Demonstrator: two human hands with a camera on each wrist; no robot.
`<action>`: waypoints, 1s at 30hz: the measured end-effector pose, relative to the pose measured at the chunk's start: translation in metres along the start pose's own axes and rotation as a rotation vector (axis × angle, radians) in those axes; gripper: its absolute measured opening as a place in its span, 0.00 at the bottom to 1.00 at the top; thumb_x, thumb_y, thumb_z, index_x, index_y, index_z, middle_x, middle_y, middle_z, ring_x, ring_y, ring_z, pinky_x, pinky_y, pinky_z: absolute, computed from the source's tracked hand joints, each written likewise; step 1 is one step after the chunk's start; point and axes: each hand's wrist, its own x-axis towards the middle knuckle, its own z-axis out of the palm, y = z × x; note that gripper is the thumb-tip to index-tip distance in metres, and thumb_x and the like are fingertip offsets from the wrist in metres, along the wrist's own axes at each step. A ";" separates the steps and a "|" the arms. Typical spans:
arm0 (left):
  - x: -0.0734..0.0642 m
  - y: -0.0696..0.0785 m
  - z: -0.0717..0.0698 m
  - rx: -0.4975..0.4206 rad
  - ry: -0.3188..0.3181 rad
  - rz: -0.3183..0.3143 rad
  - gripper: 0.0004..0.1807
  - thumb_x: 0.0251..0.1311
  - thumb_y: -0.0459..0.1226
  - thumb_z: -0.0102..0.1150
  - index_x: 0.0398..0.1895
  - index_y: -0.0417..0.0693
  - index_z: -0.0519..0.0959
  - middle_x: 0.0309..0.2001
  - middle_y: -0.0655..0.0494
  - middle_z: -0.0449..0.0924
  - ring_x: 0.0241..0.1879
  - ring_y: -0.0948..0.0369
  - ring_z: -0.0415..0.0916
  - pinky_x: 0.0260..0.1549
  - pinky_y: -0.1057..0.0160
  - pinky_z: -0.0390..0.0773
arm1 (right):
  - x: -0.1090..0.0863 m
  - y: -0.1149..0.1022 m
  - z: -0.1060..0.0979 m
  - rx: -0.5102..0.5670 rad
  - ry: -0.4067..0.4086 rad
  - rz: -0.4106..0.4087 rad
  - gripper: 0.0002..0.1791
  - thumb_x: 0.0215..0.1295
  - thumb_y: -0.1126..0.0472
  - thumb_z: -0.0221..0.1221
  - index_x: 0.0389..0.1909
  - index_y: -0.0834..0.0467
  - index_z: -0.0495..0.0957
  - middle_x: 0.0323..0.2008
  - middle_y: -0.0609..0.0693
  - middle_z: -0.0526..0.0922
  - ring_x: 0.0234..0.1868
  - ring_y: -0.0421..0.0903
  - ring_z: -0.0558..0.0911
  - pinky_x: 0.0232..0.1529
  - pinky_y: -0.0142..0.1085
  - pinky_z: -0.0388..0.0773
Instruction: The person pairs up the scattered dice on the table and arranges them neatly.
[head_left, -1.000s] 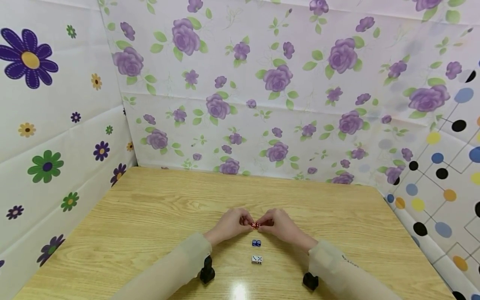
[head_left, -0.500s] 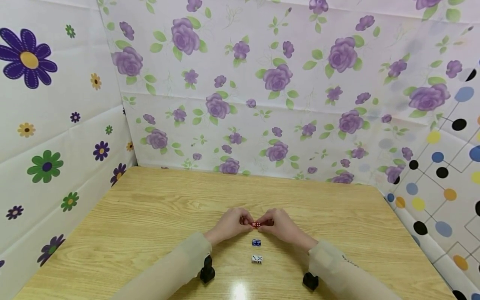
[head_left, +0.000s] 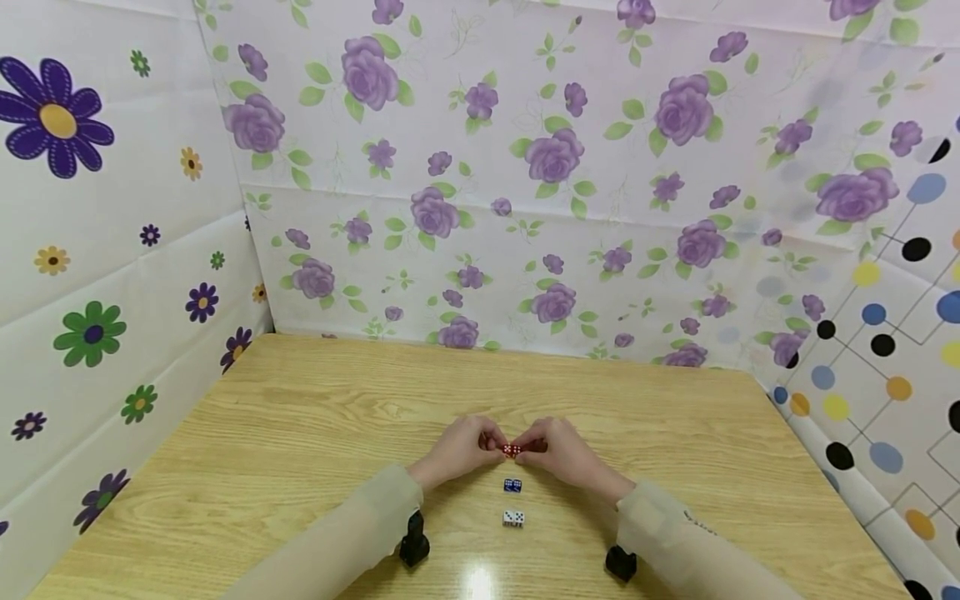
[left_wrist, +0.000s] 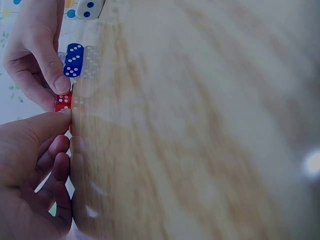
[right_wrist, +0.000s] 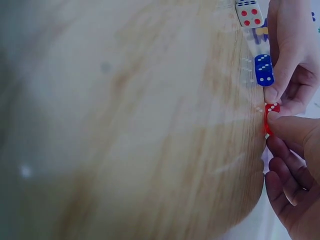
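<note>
Two red dice (head_left: 512, 451) with white pips sit side by side on the wooden table, between my fingertips. My left hand (head_left: 461, 447) pinches the left one from its side. From the opposite side, my right hand (head_left: 564, 454) pinches the right one between thumb and fingers. In the left wrist view the red dice (left_wrist: 63, 102) show between the two thumbs. The right wrist view has a thumb over part of the red dice (right_wrist: 272, 107). Just nearer to me lies a pair of blue dice (head_left: 513, 485), and nearer still a pair of white dice (head_left: 513, 518).
The three pairs line up front to back on the wood-grain table (head_left: 337, 408). Black wrist mounts (head_left: 414, 546) hang below both sleeves, close over the table. Patterned cloths (head_left: 480, 250) stand along the back and both sides.
</note>
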 end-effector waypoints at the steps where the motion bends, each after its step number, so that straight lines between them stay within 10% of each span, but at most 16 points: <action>1: 0.000 0.000 0.000 0.000 0.000 0.002 0.04 0.58 0.33 0.68 0.36 0.45 0.85 0.29 0.57 0.81 0.27 0.69 0.71 0.30 0.71 0.72 | 0.000 0.000 0.000 0.001 0.001 0.001 0.08 0.60 0.63 0.68 0.40 0.55 0.88 0.34 0.46 0.87 0.33 0.33 0.79 0.33 0.25 0.77; 30: -0.001 -0.003 -0.003 -0.038 -0.035 0.008 0.08 0.57 0.34 0.69 0.39 0.44 0.86 0.29 0.57 0.81 0.27 0.69 0.72 0.30 0.70 0.73 | -0.005 0.002 0.001 0.006 -0.007 0.043 0.14 0.58 0.62 0.69 0.45 0.57 0.86 0.36 0.46 0.86 0.34 0.35 0.79 0.35 0.26 0.79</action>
